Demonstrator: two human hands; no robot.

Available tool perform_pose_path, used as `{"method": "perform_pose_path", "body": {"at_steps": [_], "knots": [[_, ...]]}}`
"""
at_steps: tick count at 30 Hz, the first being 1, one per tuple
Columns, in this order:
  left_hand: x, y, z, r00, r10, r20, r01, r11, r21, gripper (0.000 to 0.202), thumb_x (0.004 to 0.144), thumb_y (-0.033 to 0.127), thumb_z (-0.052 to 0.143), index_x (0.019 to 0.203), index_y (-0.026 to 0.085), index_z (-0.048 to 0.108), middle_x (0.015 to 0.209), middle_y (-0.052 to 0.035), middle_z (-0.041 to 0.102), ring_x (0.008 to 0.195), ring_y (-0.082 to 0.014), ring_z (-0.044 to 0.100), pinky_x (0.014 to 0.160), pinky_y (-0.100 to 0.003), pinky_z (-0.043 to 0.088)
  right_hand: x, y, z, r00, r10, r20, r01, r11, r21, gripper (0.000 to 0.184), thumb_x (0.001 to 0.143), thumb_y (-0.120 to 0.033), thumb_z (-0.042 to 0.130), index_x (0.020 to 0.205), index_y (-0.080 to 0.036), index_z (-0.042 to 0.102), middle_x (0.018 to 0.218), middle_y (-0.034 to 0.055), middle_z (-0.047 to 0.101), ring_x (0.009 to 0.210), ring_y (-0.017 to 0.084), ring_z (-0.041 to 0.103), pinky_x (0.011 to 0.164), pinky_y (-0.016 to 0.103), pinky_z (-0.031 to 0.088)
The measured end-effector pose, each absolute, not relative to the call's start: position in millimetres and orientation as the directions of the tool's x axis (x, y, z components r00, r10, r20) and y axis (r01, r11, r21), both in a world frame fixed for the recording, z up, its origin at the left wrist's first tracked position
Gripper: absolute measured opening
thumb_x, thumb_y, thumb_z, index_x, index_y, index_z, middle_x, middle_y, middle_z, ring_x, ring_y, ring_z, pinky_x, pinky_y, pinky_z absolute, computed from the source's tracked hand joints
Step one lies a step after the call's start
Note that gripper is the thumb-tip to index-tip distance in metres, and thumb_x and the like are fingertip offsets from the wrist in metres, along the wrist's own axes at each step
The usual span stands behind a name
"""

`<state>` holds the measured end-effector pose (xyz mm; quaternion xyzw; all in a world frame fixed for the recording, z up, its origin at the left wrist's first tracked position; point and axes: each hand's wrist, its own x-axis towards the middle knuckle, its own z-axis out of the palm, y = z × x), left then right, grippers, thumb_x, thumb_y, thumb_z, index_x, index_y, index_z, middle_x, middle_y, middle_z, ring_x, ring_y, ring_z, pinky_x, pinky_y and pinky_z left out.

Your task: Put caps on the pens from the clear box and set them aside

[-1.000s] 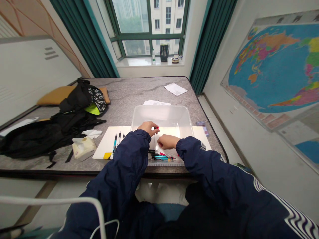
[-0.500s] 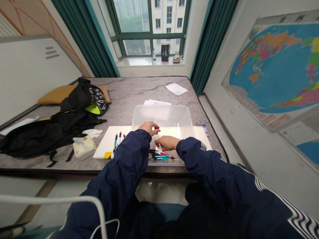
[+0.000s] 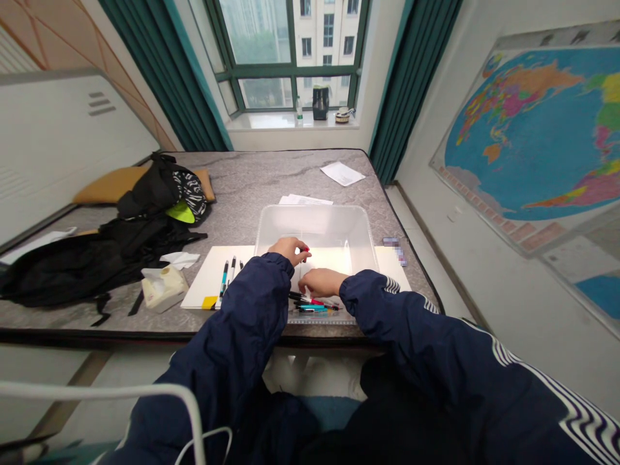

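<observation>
bedroom | bare mattress (image 3: 271,174) | wall map (image 3: 533,123) | curtained window (image 3: 290,58)

The tub (image 3: 314,223) stands on the board (image 3: 203,284). A heap of pens (image 3: 314,303) lies just before the tub, loose pens (image 3: 228,271) left of it, the tissue pack (image 3: 162,287) farther left, and papers (image 3: 305,200) behind it.

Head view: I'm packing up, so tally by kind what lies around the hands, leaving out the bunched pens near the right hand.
Separate pens: 3
Clear bin: 1
Yellow piece: 1
Tissue pack: 1
Total: 6
The bunched pens by the right hand overlap too much to count.
</observation>
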<state>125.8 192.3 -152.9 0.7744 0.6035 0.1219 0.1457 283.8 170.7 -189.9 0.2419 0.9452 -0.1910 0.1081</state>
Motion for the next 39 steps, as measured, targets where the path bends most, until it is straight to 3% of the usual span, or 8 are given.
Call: {"method": "perform_pose_path", "body": {"at_steps": [3, 8, 16, 20, 25, 29, 34, 39], "knots": [[126.1, 192.2, -152.4, 0.238, 0.971, 0.002, 0.904, -0.222, 0.365, 0.028, 0.077, 0.045, 0.063, 0.091, 0.025, 0.076, 0.096, -0.0027, 0.072, 0.079, -0.0166, 0.063, 0.072, -0.024, 0.046, 283.1, 171.1, -193.4, -0.853, 0.424, -0.305, 0.508, 0.809, -0.296, 0.021, 0.073, -0.014, 0.061, 0.092, -0.02, 0.069, 0.091, 0.0063, 0.068, 0.084, 0.019, 0.062, 0.069, 0.025, 0.039], [125.1, 193.4, -153.0, 0.256, 0.967, -0.001, 0.904, -0.239, 0.356, 0.026, 0.077, 0.044, 0.063, 0.089, 0.025, 0.076, 0.097, -0.0028, 0.072, 0.078, -0.0173, 0.063, 0.072, -0.026, 0.046, 283.5, 171.4, -194.0, -0.857, 0.435, -0.277, 0.507, 0.807, -0.302, 0.03, 0.073, -0.014, 0.062, 0.102, -0.021, 0.067, 0.094, 0.0068, 0.068, 0.085, 0.02, 0.062, 0.068, 0.025, 0.04], [126.5, 190.8, -151.1, 0.235, 0.972, -0.014, 0.908, -0.214, 0.36, 0.033, 0.078, 0.05, 0.062, 0.096, 0.026, 0.076, 0.1, -0.0032, 0.071, 0.079, -0.017, 0.063, 0.072, -0.025, 0.047, 284.0, 169.5, -192.3, -0.875, 0.412, -0.255, 0.474, 0.837, -0.273, 0.017, 0.072, -0.013, 0.061, 0.086, -0.017, 0.071, 0.094, 0.0091, 0.068, 0.083, 0.02, 0.063, 0.065, 0.026, 0.039], [126.6, 191.0, -150.5, 0.228, 0.973, -0.023, 0.914, -0.206, 0.348, 0.034, 0.078, 0.049, 0.062, 0.1, 0.027, 0.075, 0.101, -0.0034, 0.071, 0.081, -0.0175, 0.063, 0.074, -0.026, 0.047, 286.7, 174.9, -183.5, -0.846, 0.494, -0.201, 0.533, 0.804, -0.263, 0.013, 0.077, -0.018, 0.059, 0.085, -0.017, 0.069, 0.09, 0.0094, 0.068, 0.08, 0.019, 0.062, 0.066, 0.026, 0.039], [123.2, 200.0, -158.2, 0.218, 0.974, -0.063, 0.932, -0.189, 0.31, 0.028, 0.078, 0.042, 0.062, 0.096, 0.026, 0.076, 0.099, -0.0024, 0.072, 0.085, -0.0183, 0.064, 0.079, -0.026, 0.047, 298.6, 191.8, -168.9, -0.714, 0.699, -0.04, 0.676, 0.672, -0.304, 0.013, 0.08, -0.019, 0.056, 0.086, -0.017, 0.068, 0.081, 0.0071, 0.068, 0.076, 0.018, 0.061, 0.066, 0.025, 0.038], [120.3, 209.1, -166.4, 0.205, 0.974, -0.098, 0.943, -0.17, 0.287, 0.027, 0.076, 0.041, 0.063, 0.095, 0.026, 0.076, 0.097, -0.0021, 0.073, 0.092, -0.0193, 0.064, 0.081, -0.025, 0.046, 304.4, 202.3, -165.7, -0.591, 0.795, 0.134, 0.71, 0.592, -0.382, 0.015, 0.082, -0.015, 0.053, 0.084, -0.015, 0.068, 0.083, 0.0069, 0.068, 0.076, 0.016, 0.059, 0.071, 0.025, 0.038], [118.5, 213.9, -173.1, 0.231, 0.963, -0.137, 0.945, -0.189, 0.268, 0.028, 0.075, 0.041, 0.064, 0.094, 0.025, 0.076, 0.095, -0.0039, 0.074, 0.092, -0.0212, 0.064, 0.081, -0.026, 0.047, 298.1, 204.5, -166.1, -0.475, 0.807, 0.35, 0.623, 0.589, -0.515, 0.015, 0.084, -0.014, 0.054, 0.089, -0.012, 0.068, 0.084, 0.0062, 0.064, 0.077, 0.013, 0.055, 0.074, 0.023, 0.039], [120.4, 210.0, -171.3, 0.235, 0.964, -0.124, 0.946, -0.198, 0.257, 0.032, 0.075, 0.048, 0.061, 0.094, 0.027, 0.076, 0.094, -0.0033, 0.073, 0.091, -0.0211, 0.064, 0.08, -0.025, 0.046, 292.9, 202.1, -169.3, -0.545, 0.772, 0.328, 0.561, 0.626, -0.542, 0.011, 0.083, -0.014, 0.059, 0.085, -0.013, 0.069, 0.08, 0.0041, 0.061, 0.077, 0.013, 0.054, 0.075, 0.024, 0.039]]}}
